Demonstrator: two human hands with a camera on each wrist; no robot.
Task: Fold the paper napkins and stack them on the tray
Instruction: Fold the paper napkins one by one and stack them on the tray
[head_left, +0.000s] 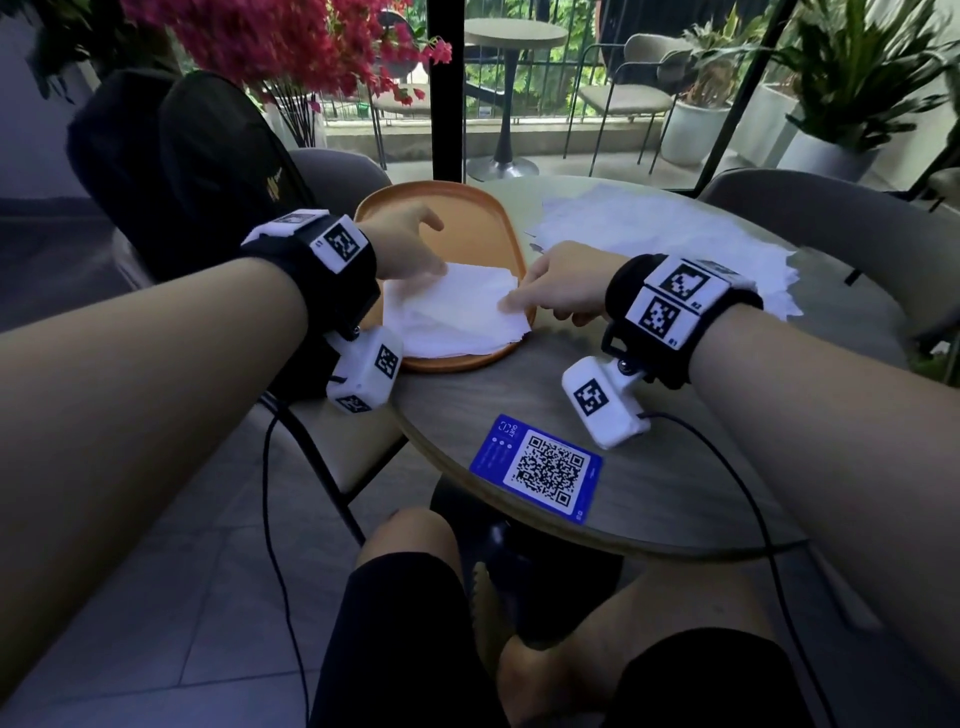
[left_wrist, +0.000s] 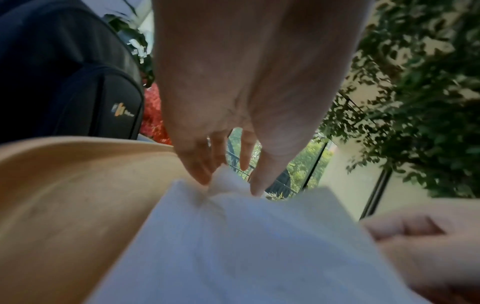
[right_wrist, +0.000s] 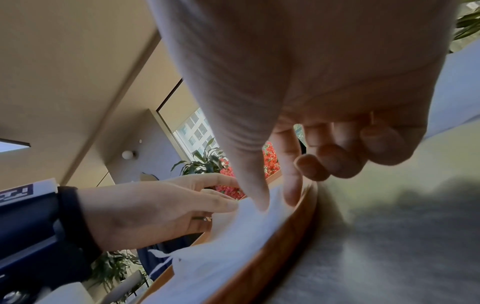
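An orange tray lies at the table's far left, with a stack of folded white napkins on its near half. My left hand is at the top napkin's far-left corner; the left wrist view shows the thumb and a finger pinching a bunched bit of that napkin. From the right, my right hand reaches the same napkin. Its thumb and index finger nip the napkin's edge by the tray rim, the other fingers curled. A loose pile of unfolded napkins lies at the table's back right.
A blue card with a QR code lies near the round grey table's front edge. A dark backpack sits on the chair left of the tray. Grey chairs stand at the left and right, and my knees are under the table.
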